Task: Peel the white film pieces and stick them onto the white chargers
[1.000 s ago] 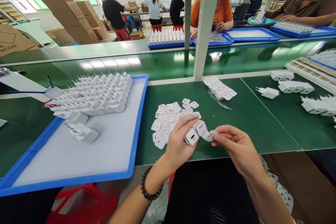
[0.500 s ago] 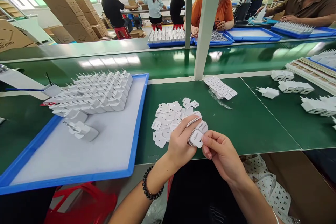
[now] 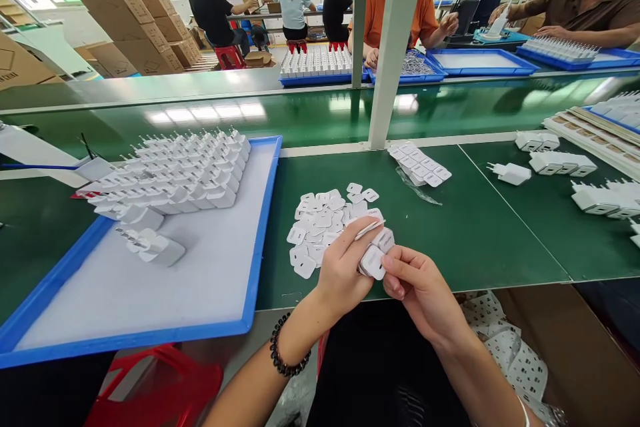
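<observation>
My left hand is closed around a small bunch of white rounded-square printed pieces, which have a small slot and lettering. A thin white piece sticks out between its fingers. The thumb and fingertips of my right hand pinch the lower right edge of the front piece. Whether the pieces in hand are joined or loose, I cannot tell. Just beyond my left hand lies a loose pile of similar flat white pieces on the green table.
On the left, a blue-rimmed tray holds rows of white plug chargers. Sheets of white squares lie beyond my hands. More chargers stand at right. A metal post rises behind; co-workers sit across the line.
My hands keep nearly the same hold on the white pieces. The view has shifted slightly. Across the line, a co-worker in orange has raised one hand.
</observation>
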`<action>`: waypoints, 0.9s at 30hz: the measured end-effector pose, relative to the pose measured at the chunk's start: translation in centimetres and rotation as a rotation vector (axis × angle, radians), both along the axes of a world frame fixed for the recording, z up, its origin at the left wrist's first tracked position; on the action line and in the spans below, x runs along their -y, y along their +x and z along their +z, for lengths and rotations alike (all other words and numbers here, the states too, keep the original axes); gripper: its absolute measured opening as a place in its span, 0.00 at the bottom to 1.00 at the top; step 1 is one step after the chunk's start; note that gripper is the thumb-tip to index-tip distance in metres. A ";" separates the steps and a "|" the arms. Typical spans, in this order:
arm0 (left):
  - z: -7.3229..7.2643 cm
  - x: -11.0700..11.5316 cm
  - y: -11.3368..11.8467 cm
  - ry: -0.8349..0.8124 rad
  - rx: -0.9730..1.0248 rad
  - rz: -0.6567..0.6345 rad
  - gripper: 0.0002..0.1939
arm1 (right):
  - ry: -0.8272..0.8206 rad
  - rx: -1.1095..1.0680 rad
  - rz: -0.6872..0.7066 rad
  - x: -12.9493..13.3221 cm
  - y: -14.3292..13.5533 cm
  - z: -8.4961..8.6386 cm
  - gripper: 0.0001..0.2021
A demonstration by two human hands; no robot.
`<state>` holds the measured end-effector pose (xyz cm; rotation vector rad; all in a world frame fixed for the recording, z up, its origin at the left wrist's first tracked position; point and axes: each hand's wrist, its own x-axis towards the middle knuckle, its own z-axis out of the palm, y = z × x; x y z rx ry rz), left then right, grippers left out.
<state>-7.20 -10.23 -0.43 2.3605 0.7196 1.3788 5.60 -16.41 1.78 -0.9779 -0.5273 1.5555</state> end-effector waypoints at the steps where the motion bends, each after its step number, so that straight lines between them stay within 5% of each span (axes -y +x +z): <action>1: 0.0 0.0 0.0 0.000 -0.002 0.001 0.23 | -0.004 -0.023 0.010 0.0 0.0 0.0 0.18; 27: -0.1 -0.1 0.0 0.019 -0.021 -0.003 0.22 | 0.017 0.016 -0.051 0.0 -0.4 -0.2 0.19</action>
